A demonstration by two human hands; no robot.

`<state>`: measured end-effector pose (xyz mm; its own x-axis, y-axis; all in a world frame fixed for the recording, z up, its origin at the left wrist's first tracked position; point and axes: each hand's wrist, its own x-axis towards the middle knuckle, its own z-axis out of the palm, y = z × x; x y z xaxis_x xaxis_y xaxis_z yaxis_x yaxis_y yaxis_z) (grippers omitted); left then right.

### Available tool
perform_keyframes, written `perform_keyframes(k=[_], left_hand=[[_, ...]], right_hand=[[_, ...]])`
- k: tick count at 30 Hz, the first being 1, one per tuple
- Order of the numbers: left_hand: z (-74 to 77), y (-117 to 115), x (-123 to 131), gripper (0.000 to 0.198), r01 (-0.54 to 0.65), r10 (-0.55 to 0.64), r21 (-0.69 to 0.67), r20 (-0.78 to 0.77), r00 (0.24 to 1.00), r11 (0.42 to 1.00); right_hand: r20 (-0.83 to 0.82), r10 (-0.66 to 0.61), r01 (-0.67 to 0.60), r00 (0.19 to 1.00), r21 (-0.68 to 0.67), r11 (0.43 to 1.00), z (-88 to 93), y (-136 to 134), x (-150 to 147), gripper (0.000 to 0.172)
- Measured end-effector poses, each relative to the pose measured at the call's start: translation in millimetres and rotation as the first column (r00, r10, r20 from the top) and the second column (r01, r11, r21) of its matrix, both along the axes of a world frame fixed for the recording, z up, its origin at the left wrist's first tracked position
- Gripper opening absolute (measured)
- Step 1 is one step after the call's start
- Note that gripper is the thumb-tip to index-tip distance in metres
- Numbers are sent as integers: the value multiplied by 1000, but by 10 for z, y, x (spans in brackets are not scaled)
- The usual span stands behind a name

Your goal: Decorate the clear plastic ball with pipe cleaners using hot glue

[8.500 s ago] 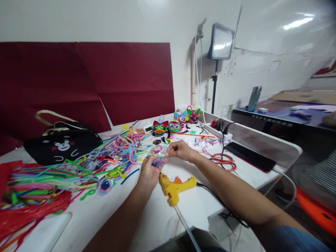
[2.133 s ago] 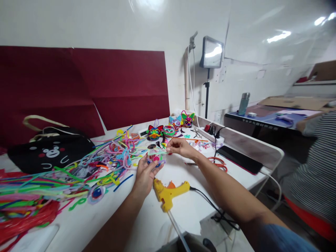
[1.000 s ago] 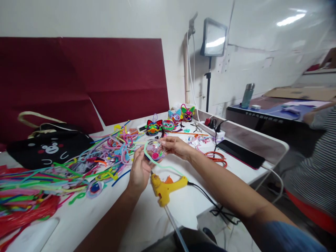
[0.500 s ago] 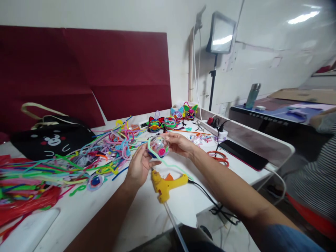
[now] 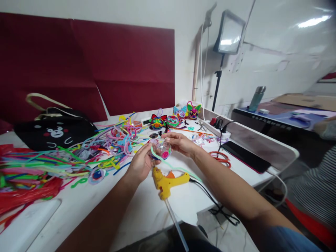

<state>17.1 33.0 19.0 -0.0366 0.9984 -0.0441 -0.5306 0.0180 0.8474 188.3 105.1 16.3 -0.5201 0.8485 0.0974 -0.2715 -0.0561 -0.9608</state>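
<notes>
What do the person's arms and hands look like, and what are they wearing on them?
The left hand and right hand have no gloves, and both forearms are bare. A blue sleeve shows on the right arm; no sleeve shows on the left.

Craft workshop, yellow glue gun (image 5: 168, 182) on a white table (image 5: 141, 206), heaped pipe cleaners (image 5: 49, 164), lamp (image 5: 230, 32) on a stand
</notes>
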Motion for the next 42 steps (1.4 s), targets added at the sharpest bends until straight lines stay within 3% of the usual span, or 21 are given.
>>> perform_keyframes(k=[3, 7, 11, 14, 16, 18, 20, 24, 27, 32, 36, 42], left_hand=[[7, 13, -16, 6, -17, 17, 3, 19, 1000, 1000], [18, 46, -52, 4, -77, 76, 13, 51, 996, 997], [28, 82, -107, 5, -178, 182, -40, 111, 977, 983], [37, 98, -148, 4, -242, 248, -61, 144, 958, 968], [46, 106, -167, 3, -281, 290, -74, 155, 944, 957], [55, 111, -180, 2, -313, 326, -96, 162, 932, 945], [62, 116, -189, 4, -335, 349, -108, 163, 923, 936], [57, 123, -203, 3, -358, 365, -71, 154, 918, 931], [42, 130, -213, 6, -360, 362, -38, 142, 921, 932], [23, 140, -228, 13, -343, 336, 22, 147, 930, 939], [23, 133, -235, 18, -333, 326, 29, 146, 934, 942], [29, 110, -218, 18, -327, 322, 14, 128, 938, 945]], right_hand=[[72, -136, 124, 988, 145, 982, 7, 20, 13, 32], [52, -363, 325, 930, 346, 880, 87, 21, 64, 30], [57, -432, 363, 900, 450, 816, 242, -75, 119, 28], [190, -360, 196, 914, 571, 798, 372, -255, 160, 22], [349, -346, 7, 871, 696, 718, 438, -432, 195, 16], [543, -343, -238, 766, 736, 634, 465, -636, 232, 15], [708, -326, -443, 626, 668, 598, 441, -836, 263, 24], [849, -340, -637, 404, 528, 561, 268, -1114, 285, 41], [861, -411, -679, 299, 495, 542, 127, -1198, 263, 52], [849, -489, -669, 198, 482, 565, 31, -1241, 191, 47], [845, -511, -665, 157, 473, 578, 28, -1258, 155, 42], [839, -520, -635, 160, 491, 597, 61, -1263, 143, 39]])
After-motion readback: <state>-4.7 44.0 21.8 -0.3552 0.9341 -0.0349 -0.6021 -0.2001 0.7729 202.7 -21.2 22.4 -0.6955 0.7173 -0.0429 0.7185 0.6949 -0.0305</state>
